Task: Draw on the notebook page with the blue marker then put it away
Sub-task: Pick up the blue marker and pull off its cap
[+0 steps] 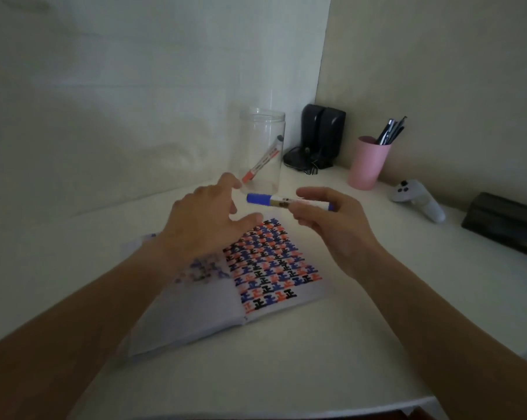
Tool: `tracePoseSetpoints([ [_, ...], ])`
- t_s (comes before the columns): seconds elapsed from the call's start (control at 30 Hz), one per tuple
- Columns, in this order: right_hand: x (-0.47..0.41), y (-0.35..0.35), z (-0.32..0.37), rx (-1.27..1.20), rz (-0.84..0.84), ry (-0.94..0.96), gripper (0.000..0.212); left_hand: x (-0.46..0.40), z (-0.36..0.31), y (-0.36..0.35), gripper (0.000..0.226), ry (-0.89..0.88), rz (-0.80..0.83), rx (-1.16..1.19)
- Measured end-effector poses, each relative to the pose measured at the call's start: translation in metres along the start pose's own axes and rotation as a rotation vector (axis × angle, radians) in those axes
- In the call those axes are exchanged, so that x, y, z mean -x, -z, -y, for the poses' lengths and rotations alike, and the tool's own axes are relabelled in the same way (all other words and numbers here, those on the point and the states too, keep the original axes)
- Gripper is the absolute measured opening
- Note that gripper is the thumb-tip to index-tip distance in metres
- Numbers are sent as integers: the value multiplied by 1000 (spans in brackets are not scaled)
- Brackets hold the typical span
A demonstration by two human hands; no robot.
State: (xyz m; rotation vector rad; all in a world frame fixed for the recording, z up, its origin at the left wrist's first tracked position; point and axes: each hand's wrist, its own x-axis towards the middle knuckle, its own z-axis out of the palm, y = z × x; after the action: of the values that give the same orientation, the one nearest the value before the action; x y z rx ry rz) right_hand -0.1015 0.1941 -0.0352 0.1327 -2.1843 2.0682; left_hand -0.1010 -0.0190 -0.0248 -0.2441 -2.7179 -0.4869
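My right hand point(332, 225) holds the blue marker point(274, 201) level above the table, its blue cap pointing left. Just left of that cap hovers my left hand point(204, 219), fingers spread and holding nothing. Below both hands lies the open notebook point(195, 304). Its right page is filled with rows of blue, red and black marks. A clear plastic jar point(262, 147) stands behind the hands, with a red marker point(260, 163) leaning inside it.
At the back corner stand black speakers point(323, 131) with a cable. A pink cup point(366, 162) of pens is to their right, then a white controller point(416, 198) and a black case point(504, 222). White walls close the back and right.
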Motion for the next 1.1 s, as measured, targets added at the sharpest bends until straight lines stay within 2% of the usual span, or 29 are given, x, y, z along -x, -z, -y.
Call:
tracePoseSetpoints([
  [0.07, -1, -3, -11, -172, 28, -68, 26, 5, 3, -8, 51, -111, -72, 82],
  [0.13, 1, -4, -20, -343, 58, -116, 22, 11, 7, -17, 35, -218, -114, 109],
  [0.23, 3, -6, -22, -532, 92, -110, 19, 17, 6, -24, 29, -321, -77, 144],
  [0.43, 6, -16, -25, -277, 73, 69, 36, 23, -1, -23, 26, -415, -29, 96],
  [0.53, 6, -18, -24, -179, 108, 116, 30, 24, -6, -24, 22, -441, -19, 108],
  [0.63, 8, -21, -25, -136, 134, 159, 39, 26, -10, -26, 18, -427, -2, 172],
  [0.8, 11, -21, -22, -144, 141, 180, 38, 30, -19, -20, 22, -385, 77, 353],
  [0.97, 16, -24, -19, -249, 180, 140, 47, 27, -27, -15, 33, -390, -21, 366],
  [1.1, 18, -24, -18, -301, 203, 118, 45, 26, -31, -18, 40, -339, -40, 377],
])
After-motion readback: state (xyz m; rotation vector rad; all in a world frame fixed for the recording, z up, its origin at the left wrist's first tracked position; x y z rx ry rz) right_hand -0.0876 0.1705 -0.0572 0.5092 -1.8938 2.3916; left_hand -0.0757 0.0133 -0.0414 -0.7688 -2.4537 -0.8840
